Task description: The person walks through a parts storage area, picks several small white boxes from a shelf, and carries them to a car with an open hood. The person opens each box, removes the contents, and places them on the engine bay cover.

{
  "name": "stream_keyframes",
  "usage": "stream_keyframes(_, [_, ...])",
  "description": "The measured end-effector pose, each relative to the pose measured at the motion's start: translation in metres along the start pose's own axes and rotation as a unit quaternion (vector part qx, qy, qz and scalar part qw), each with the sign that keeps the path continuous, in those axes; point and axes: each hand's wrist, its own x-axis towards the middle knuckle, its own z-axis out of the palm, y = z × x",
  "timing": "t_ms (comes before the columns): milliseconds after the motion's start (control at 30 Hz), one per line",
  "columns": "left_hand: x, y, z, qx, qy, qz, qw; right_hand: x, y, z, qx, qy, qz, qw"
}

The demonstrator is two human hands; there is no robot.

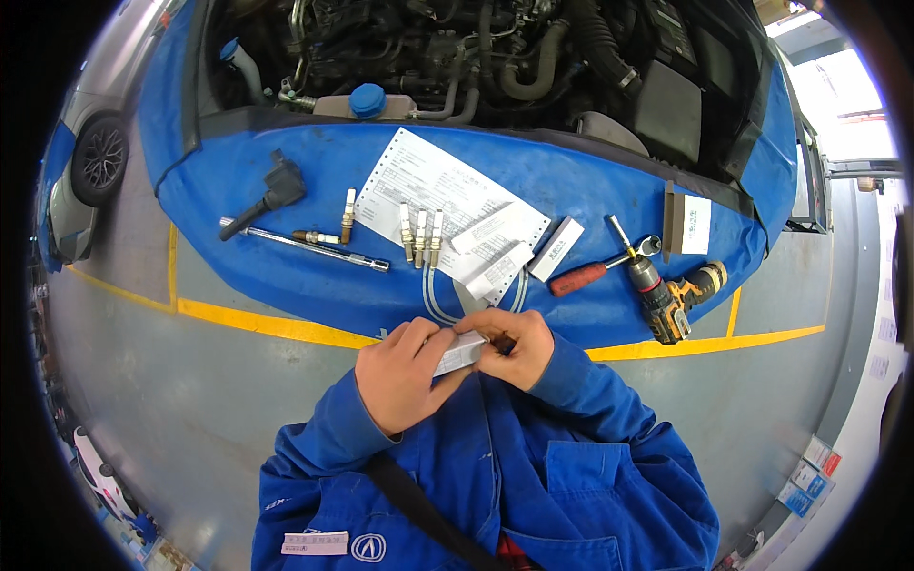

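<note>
Close to my chest, my left hand (pixel 405 371) is wrapped round a small white box (pixel 461 353). My right hand (pixel 519 347) pinches the end of that same box, and its fingertips hide whatever lies there. Beyond my hands, several spark plugs (pixel 421 238) lie on the blue fender cover (pixel 333 157), some of them over a printed sheet (pixel 419 176). Smaller white slips and another narrow white box (pixel 556 249) lie at the sheet's right side.
Left on the cover are an ignition coil (pixel 276 186) and a long extension bar (pixel 314 247). To the right are a red-handled ratchet (pixel 581 277), a cordless drill (pixel 666 300) and an opened carton (pixel 685 222). Behind is the engine bay (pixel 428 48); a car wheel (pixel 101 159) stands far left.
</note>
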Motion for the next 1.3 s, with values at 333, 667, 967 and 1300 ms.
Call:
stream_keyframes(333, [0.013,-0.013,-0.046,-0.074,-0.032,-0.099,0.992,0.01,0.035,-0.003,0.396,-0.145,-0.081,0.903])
stream_keyframes(667, [0.021,0.013,-0.035,0.223,-0.148,-0.001,0.964,0.03,0.036,0.019,0.438,-0.098,0.168,0.878])
stream_keyframes(967, [0.019,0.005,-0.045,0.191,-0.095,-0.021,0.977,0.029,0.032,0.02,0.422,-0.074,0.166,0.888])
stream_keyframes(1300, [0.007,-0.005,-0.054,0.193,-0.064,-0.038,0.978,0.032,0.03,0.025,0.387,-0.085,0.187,0.899])
